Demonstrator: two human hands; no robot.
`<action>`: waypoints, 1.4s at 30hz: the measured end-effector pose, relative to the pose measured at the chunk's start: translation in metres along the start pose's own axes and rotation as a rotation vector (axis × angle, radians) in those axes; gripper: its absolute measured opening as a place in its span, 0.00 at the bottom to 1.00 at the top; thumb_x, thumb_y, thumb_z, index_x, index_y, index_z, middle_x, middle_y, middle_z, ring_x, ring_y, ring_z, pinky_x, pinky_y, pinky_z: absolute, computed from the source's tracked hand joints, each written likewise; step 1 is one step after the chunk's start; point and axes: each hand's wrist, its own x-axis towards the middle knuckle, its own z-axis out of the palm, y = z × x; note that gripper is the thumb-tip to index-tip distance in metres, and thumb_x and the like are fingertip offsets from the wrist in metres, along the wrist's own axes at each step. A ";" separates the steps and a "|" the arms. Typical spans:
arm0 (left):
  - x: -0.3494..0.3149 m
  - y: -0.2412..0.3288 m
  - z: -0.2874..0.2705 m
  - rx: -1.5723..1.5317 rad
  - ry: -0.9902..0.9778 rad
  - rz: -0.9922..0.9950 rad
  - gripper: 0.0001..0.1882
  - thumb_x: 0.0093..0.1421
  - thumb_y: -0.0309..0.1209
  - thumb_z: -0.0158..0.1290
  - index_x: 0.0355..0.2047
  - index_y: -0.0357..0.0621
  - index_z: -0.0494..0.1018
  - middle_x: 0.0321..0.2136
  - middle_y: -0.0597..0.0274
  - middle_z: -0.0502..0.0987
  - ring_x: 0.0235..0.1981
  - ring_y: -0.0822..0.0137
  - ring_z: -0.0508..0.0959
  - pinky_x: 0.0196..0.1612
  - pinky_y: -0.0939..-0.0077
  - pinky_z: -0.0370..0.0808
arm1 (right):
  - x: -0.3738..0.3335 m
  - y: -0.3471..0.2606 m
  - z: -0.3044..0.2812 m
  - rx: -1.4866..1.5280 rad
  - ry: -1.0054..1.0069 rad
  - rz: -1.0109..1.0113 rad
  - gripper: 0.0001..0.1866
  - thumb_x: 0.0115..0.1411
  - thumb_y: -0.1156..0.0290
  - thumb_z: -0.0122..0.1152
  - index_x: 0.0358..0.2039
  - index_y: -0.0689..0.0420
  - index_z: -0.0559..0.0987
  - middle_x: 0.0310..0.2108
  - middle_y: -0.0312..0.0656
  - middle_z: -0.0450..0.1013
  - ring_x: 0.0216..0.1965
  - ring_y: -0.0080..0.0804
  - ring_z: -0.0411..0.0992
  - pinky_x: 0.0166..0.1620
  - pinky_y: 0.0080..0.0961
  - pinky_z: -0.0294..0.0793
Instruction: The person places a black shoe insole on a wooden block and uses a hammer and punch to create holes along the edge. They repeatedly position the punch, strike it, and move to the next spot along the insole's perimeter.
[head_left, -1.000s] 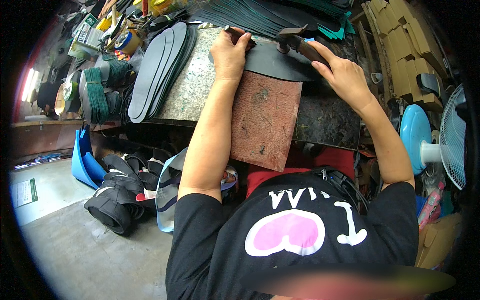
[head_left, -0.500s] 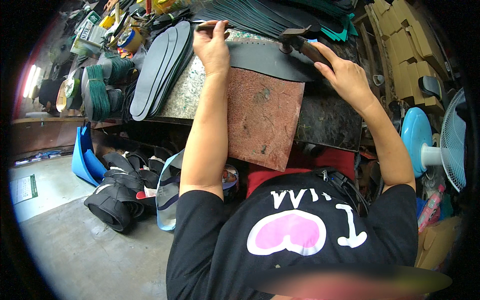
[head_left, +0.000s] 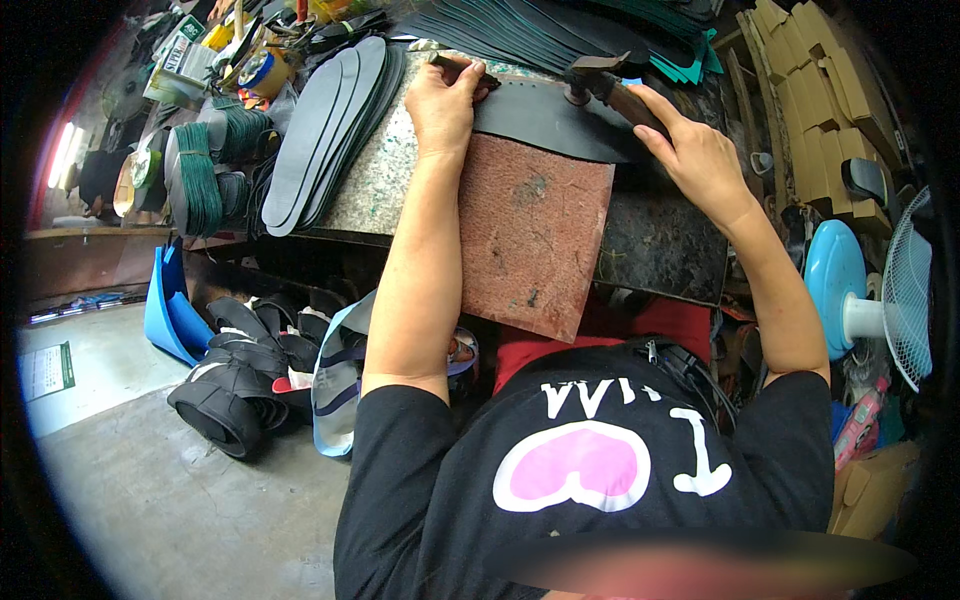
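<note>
My left hand [head_left: 442, 108] is closed on a short dark hand punch [head_left: 445, 62], lying nearly flat with its tip over the left end of a black shoe sole [head_left: 560, 125]. A row of small holes runs along the sole's far edge. In my right hand [head_left: 695, 145] is a hammer [head_left: 630, 102] with a wooden handle. Its metal head is over the sole, right of the holes; whether it touches cannot be told. Under the sole's near edge lies a reddish-brown board [head_left: 535, 240], jutting past the bench edge toward me.
A stack of black soles [head_left: 325, 130] lies left of my left arm. More green-edged soles [head_left: 500, 35] fan out at the back. Tied bundles [head_left: 195, 180] stand farther left. On the right are cardboard boxes [head_left: 810, 110] and a blue-and-white fan [head_left: 835, 270].
My left hand has moved right and slightly nearer, bringing the punch over the sole's left end. The hammer has shifted slightly right in my right hand.
</note>
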 end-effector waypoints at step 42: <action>-0.017 0.016 0.041 0.621 -0.182 0.611 0.11 0.55 0.34 0.62 0.31 0.43 0.74 0.24 0.51 0.79 0.28 0.48 0.80 0.32 0.61 0.76 | 0.007 -0.028 -0.086 0.646 0.429 -0.064 0.25 0.66 0.65 0.55 0.63 0.45 0.67 0.47 0.47 0.77 0.42 0.42 0.77 0.44 0.30 0.75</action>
